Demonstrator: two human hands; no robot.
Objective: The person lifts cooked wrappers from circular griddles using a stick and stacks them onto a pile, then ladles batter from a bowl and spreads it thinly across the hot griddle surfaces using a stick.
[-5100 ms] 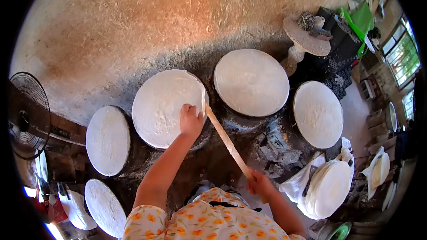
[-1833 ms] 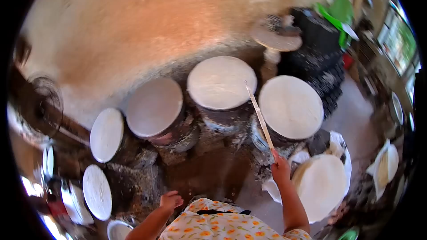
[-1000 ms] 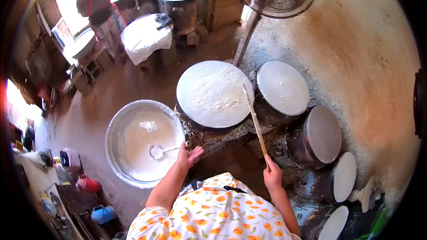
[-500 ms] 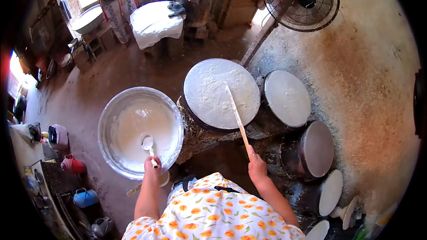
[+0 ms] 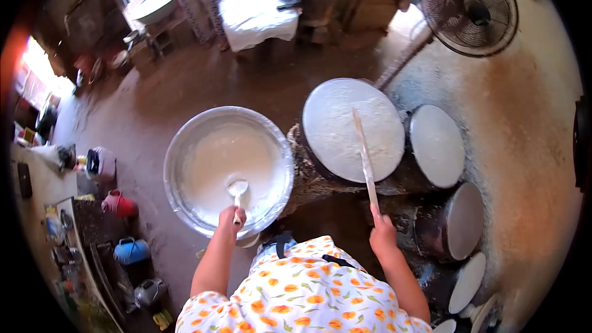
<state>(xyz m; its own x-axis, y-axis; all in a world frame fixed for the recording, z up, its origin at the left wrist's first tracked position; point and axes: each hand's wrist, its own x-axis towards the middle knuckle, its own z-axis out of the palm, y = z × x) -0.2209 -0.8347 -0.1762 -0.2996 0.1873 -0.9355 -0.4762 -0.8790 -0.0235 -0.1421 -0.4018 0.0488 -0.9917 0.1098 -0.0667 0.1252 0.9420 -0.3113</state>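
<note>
My left hand (image 5: 232,217) is closed around the handle of a ladle (image 5: 237,188), whose bowl lies at the surface of a pale, milky batter (image 5: 225,157). That batter fills a wide metal basin (image 5: 177,194). In my right hand (image 5: 383,234) is a long, flat wooden stick (image 5: 367,169), coated white along its upper part. Its tip rests on or just over a round, white-covered griddle top (image 5: 333,117), where the white layer looks lumpy. I cannot tell whether the tip touches it.
More round, pale-topped drums (image 5: 438,148) curve down the right side. A standing fan (image 5: 472,12) is at the upper right. A person (image 5: 200,0) stands at the back beside a white-covered table (image 5: 256,15). Red (image 5: 119,205) and blue (image 5: 131,251) containers line the left.
The whole view has shifted, so basin and drums appear farther right. Both hands keep their hold; the ladle stays in the basin and the stick over the same griddle top.
</note>
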